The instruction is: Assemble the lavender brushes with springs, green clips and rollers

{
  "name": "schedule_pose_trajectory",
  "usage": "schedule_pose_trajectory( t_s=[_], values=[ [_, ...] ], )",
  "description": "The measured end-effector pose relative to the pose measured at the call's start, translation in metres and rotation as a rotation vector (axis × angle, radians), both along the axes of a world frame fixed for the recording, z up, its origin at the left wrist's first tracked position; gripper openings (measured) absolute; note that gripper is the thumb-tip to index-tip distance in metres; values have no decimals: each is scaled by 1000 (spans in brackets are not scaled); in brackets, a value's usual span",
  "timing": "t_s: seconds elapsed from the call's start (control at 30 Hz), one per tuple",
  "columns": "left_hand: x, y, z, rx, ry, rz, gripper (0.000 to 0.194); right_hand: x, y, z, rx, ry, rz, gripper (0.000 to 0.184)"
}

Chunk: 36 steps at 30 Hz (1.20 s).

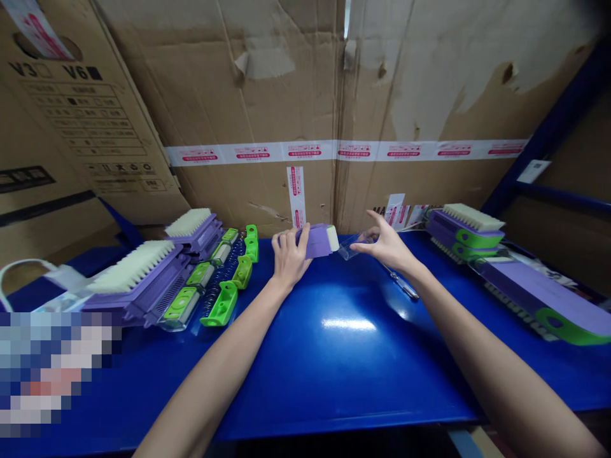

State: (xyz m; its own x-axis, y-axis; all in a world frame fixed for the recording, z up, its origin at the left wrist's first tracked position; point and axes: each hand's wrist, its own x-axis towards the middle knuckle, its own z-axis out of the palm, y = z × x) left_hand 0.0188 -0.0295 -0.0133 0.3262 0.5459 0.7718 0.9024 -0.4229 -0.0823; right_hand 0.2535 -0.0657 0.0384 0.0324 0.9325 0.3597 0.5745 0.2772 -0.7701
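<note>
My left hand (pixel 290 253) is wrapped around a purple brush body (pixel 319 241), tilted above the table with a cream-coloured end facing right. Across from that end, my right hand (pixel 386 243) holds a clear plastic piece (pixel 350 248) between the thumb and fingers, its index finger raised. The piece is close to the brush body; I cannot tell if they touch. Below my right hand lies a metal tool (pixel 403 285), partly hidden, of a kind I cannot make out.
At left stand purple brushes with pale bristles (pixel 138 267), clear containers with green caps (pixel 184 304), dark springs (pixel 224 273) and green plastic parts (pixel 222 304). Purple-and-green brushes (pixel 539 292) lie stacked at right. Cardboard (pixel 248 108) walls the back of the blue table (pixel 334 375).
</note>
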Motion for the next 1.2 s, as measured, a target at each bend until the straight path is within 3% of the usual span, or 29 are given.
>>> schedule_pose_trajectory(
  t_s=[0.3,0.53,0.67,0.87,1.2],
  values=[
    [0,-1,0,19,35,-16,57,-5,4,-8,-47,28,43,102],
    [0,-2,0,47,123,-181,54,-28,2,-18,31,337,141,96],
    [-1,-2,0,48,107,-181,54,-39,-1,-23,35,470,148,96],
    [-3,-2,0,16,81,-208,54,-43,-4,-24,67,386,95,92],
    [-3,-3,-2,39,106,-210,52,-46,-5,-25,34,501,160,89]
  ],
)
